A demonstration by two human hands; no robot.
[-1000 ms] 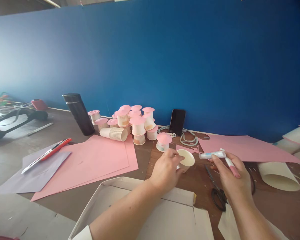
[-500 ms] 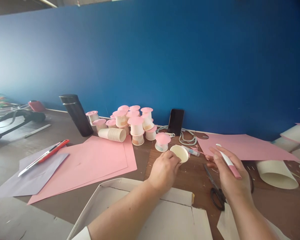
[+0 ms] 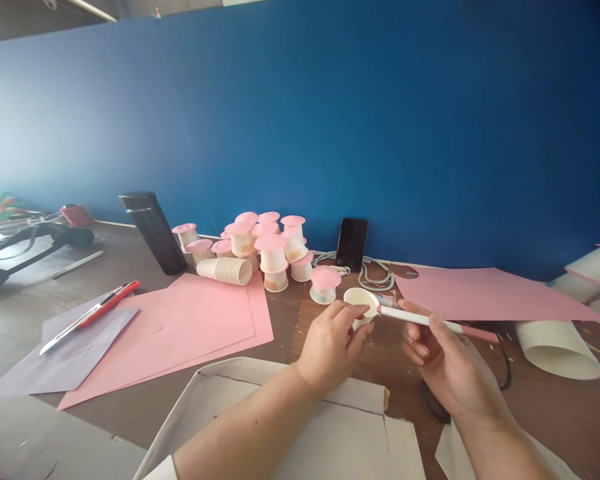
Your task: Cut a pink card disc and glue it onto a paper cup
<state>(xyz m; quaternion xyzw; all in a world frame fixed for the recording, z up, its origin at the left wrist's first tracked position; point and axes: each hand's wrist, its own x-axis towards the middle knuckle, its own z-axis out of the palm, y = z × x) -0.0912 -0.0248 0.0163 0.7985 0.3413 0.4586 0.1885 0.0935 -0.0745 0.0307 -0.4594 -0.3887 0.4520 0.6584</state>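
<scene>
My left hand (image 3: 334,339) is closed on a small white paper cup (image 3: 359,299), its open mouth turned up toward me. In my right hand (image 3: 453,373), thumb and fingers pinch a slim white pen with a pink end (image 3: 420,316). The pen lies nearly level, and its pink tip meets the right side of the cup's rim. Just left of and behind the cup stands another paper cup with a pink paper disc (image 3: 325,279) on top. The scissors (image 3: 434,401) are mostly hidden beneath my right hand.
Several disc-topped cups (image 3: 273,245) are stacked behind, beside a nested row of paper cups (image 3: 225,271). A black flask (image 3: 153,233), phone (image 3: 352,244), utility knife (image 3: 90,317), pink sheets (image 3: 180,333) and a rolled paper tube (image 3: 557,350) surround the hands. Cardboard (image 3: 350,433) lies in front.
My right hand has moved left and swung the pen from upright-slanting to nearly level, bringing its tip to the cup's rim. My left fingers have shifted on the cup, which tilts slightly differently.
</scene>
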